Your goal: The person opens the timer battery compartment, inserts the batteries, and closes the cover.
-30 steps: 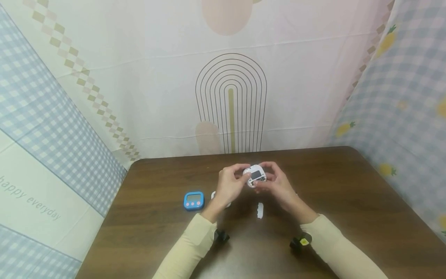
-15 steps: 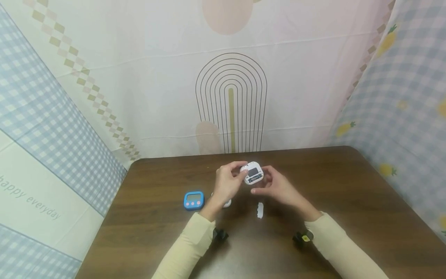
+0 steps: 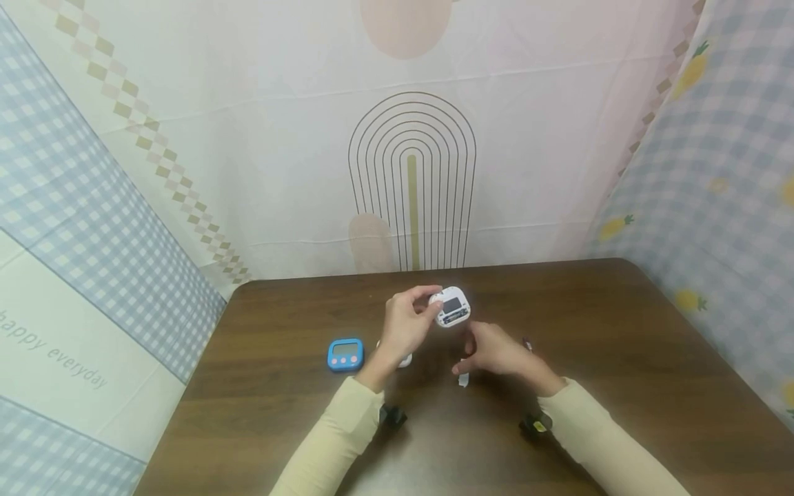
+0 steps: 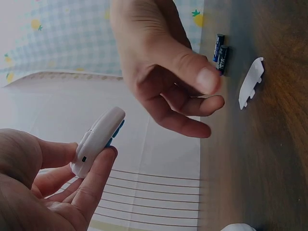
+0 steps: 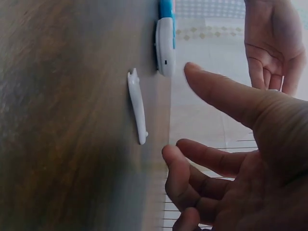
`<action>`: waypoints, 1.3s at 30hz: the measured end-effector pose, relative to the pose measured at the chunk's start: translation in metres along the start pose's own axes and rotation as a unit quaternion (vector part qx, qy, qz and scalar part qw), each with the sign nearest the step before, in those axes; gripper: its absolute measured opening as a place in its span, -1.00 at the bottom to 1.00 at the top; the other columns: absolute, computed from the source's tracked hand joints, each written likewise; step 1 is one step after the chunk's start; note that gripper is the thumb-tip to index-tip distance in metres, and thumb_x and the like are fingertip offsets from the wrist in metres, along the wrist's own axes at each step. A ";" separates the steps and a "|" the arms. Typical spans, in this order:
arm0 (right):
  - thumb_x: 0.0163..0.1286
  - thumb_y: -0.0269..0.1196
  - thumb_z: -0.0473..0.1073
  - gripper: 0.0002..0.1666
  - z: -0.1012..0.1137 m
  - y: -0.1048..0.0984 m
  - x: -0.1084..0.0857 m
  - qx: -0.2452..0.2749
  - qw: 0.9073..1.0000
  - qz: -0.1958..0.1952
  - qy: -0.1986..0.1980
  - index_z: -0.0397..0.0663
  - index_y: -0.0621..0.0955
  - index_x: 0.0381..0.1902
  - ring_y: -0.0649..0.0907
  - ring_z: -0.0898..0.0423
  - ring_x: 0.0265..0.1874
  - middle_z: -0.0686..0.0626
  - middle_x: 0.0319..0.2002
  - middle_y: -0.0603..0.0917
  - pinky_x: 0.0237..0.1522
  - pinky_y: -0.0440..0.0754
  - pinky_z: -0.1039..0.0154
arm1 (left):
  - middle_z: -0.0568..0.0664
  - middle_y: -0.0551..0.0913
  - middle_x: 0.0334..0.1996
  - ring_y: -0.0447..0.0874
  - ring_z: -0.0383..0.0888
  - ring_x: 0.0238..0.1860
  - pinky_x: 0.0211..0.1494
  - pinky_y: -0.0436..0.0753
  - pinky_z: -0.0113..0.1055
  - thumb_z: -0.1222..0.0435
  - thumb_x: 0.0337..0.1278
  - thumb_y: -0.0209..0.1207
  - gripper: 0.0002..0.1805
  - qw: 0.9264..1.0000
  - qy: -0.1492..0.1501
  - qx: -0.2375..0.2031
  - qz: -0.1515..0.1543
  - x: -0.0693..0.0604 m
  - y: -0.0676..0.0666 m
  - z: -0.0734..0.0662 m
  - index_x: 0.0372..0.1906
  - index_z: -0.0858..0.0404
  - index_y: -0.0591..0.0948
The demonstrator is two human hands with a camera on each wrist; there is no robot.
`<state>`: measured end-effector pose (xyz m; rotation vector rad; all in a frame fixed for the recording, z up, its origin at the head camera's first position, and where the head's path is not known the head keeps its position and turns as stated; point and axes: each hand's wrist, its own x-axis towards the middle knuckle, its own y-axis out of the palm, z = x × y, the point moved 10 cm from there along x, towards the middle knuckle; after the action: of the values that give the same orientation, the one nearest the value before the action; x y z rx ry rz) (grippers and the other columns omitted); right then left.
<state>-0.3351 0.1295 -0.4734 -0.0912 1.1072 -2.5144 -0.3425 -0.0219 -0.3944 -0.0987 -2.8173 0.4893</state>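
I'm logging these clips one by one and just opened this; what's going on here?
A person's left hand pinches a small white device by its edge, its back with an uncovered slot facing the head camera. The right hand, holding nothing, is near a loose white cover piece on the table. Two batteries lie to that piece's right. A blue device and another, partly hidden white one rest farther left.

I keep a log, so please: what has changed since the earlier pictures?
The right hand let go of the white device and moved down toward the white cover, holding nothing. The left hand still holds that device; the cover and blue device stayed in place.
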 end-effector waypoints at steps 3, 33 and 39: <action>-0.05 0.73 -0.16 -0.35 -0.001 0.001 -0.002 -0.013 1.000 0.001 0.008 -0.26 0.57 -0.12 0.55 0.08 -0.50 -0.03 -0.46 0.58 -0.45 0.52 0.20 | 0.18 0.81 0.05 0.87 0.05 -0.10 -0.25 0.82 -0.32 0.41 0.37 0.35 -0.73 1.000 0.000 -0.001 -0.002 0.000 0.000 0.000 0.12 0.26 0.77; -0.16 0.76 -0.06 -0.42 0.002 0.007 -0.006 -0.128 0.992 0.015 0.006 -0.04 0.65 -0.26 0.53 0.09 -0.41 0.05 -0.40 0.59 -0.38 0.51 0.18 | 0.21 0.80 0.06 0.87 0.07 -0.13 -0.30 0.81 -0.34 0.42 0.37 0.34 -0.72 1.000 0.003 -0.005 -0.004 0.001 0.000 -0.001 0.13 0.27 0.76; -0.14 0.76 -0.10 -0.45 -0.001 0.010 -0.007 -0.113 0.993 0.021 0.019 -0.03 0.63 -0.31 0.54 0.08 -0.45 0.06 -0.45 0.59 -0.42 0.51 0.19 | 0.22 0.80 0.05 0.87 0.07 -0.14 -0.32 0.80 -0.35 0.42 0.37 0.34 -0.72 1.000 -0.001 -0.010 -0.004 0.000 0.000 0.000 0.13 0.28 0.76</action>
<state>-0.3260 0.1264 -0.4805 -0.0811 1.3924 -2.3536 -0.3422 -0.0217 -0.3940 -0.0899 -2.8234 0.4607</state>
